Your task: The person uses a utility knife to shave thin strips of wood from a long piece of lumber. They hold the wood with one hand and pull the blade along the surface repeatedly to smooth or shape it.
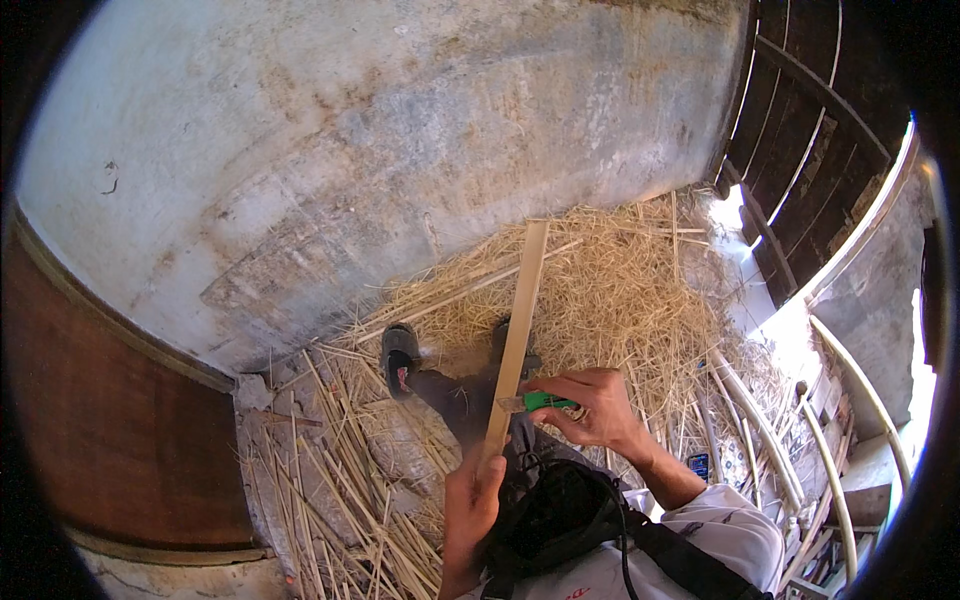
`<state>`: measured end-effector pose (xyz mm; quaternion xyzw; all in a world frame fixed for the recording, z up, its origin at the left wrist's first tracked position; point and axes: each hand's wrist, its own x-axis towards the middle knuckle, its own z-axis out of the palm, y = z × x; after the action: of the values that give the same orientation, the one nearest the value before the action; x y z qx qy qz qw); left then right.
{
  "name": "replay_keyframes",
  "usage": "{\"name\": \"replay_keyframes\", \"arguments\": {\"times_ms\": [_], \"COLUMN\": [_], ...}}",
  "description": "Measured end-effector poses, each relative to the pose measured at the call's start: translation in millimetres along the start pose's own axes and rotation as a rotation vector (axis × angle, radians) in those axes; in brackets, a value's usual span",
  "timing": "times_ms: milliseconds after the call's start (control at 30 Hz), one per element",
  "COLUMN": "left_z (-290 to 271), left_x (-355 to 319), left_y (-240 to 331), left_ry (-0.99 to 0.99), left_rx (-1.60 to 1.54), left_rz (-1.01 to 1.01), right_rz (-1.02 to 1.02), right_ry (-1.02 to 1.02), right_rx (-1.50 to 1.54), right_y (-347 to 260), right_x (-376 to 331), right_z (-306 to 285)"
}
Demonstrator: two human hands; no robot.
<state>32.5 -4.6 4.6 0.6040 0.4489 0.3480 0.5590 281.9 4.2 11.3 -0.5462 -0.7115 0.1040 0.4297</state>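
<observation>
My left hand (474, 505) is wrapped round the near end of a long flat bamboo strip (519, 325), which points away from me toward the wall. In my right hand (596, 408) is a green-handled utility knife (547, 401), pinched between thumb and fingers. The knife's blade lies against the right edge of the strip, a little beyond my left hand. Whether the blade has cut into the strip is too small to tell.
Straw or shavings (610, 300) heap beyond my shoes (400, 358), against a stained wall (420, 150). Many thin split sticks (340, 480) litter the floor at left, near a brown door panel (120, 410). Curved poles (765, 425) and a phone (699, 465) lie at right.
</observation>
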Motion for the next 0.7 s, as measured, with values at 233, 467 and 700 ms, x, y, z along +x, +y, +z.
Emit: {"name": "replay_keyframes", "arguments": {"times_ms": [233,467,700], "left_z": [-2,-1,-9], "left_x": [-6,-13,-25], "left_y": [8,5,-16], "left_ry": [0.009,0.031,-0.038], "left_rx": [0.087,0.056,0.161], "left_rz": [-0.081,-0.063,-0.166], "right_rz": [0.005,0.002,0.203], "right_ry": [0.15,0.068,0.371], "right_rx": [-0.054,-0.152,-0.171], "right_y": [16,11,73], "right_x": [-2,4,19], "right_z": [2,-9,-13]}}
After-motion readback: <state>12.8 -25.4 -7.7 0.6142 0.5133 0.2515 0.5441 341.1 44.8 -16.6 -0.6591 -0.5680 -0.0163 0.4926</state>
